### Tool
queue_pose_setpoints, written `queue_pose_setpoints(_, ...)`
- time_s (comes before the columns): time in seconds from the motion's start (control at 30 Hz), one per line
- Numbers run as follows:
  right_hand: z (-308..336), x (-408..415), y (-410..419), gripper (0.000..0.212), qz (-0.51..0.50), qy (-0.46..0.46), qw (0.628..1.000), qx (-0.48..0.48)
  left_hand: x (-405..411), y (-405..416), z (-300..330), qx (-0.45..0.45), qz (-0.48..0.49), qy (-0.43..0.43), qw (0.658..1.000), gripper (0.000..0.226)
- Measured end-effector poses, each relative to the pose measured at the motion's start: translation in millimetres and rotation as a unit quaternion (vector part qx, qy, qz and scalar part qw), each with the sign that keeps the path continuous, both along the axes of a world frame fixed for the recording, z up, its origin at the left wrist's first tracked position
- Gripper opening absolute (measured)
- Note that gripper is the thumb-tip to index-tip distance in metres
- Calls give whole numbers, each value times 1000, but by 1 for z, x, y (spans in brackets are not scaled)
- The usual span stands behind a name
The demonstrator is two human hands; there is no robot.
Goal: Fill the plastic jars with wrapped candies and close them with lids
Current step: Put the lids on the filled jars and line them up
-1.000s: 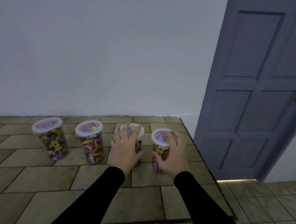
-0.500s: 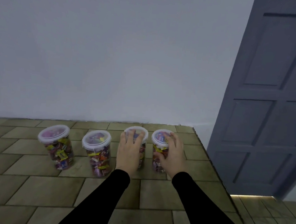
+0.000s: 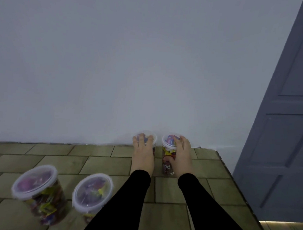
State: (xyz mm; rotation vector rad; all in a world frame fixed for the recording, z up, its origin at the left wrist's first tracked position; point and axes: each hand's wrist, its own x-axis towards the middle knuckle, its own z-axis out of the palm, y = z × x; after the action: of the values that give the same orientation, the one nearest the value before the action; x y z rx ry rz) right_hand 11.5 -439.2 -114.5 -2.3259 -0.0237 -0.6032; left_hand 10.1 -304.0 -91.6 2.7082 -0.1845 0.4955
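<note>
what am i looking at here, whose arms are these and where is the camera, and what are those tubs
There is no machine here. The camera sits on a person's head and looks forward and down, so the black sleeves are that person's own arms. The left hand and right hand each grip a lidded plastic jar of wrapped candies: the left-held jar and the right-held jar, by the white wall. Two more closed, filled jars stand nearer: one far left, another beside it, all on a tiled surface. A grey door is at right.

A room in a home: a plain white wall (image 3: 133, 59), a grey-blue panelled door (image 3: 290, 124) (closed), an olive tiled floor (image 3: 90, 164).
</note>
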Motion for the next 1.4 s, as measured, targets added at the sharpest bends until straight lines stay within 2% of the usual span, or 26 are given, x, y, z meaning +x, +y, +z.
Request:
queue_pose_setpoints(0.33,-1,87,6,76,-12,3,1000,-1,88,-6,3,-8,15,15,1000,63)
queue_pose_setpoints(0.5,-5,110,5,76,-24,-6,1000,-12,106,-15,-3,-25,40,6,999,59)
queue_pose_setpoints(0.67,-5,113,2,78,-21,21,999,-23,103,-17,3,28,55,43,997,63)
queue_pose_setpoints(0.8,8,97,2,82,-59,45,992,-105,97,-13,16,86,50,67,993,69)
queue_pose_setpoints(0.9,13,75,15,65,-59,-6,995,-84,87,-1,33,95,47,72,992,67)
queue_pose_setpoints(1.03,23,41,41,35,-13,-139,990,-17,55,26,61,50,31,37,998,44)
queue_pose_setpoints(1.1,32,15,64,27,51,-158,986,9,34,48,71,38,39,31,998,36)
queue_pose_setpoints(1.2,37,-21,101,34,157,-116,981,12,2,81,72,49,61,13,997,31)
queue_pose_setpoints(1.4,47,-73,151,32,221,-71,973,-10,-59,155,63,70,121,-24,990,28)
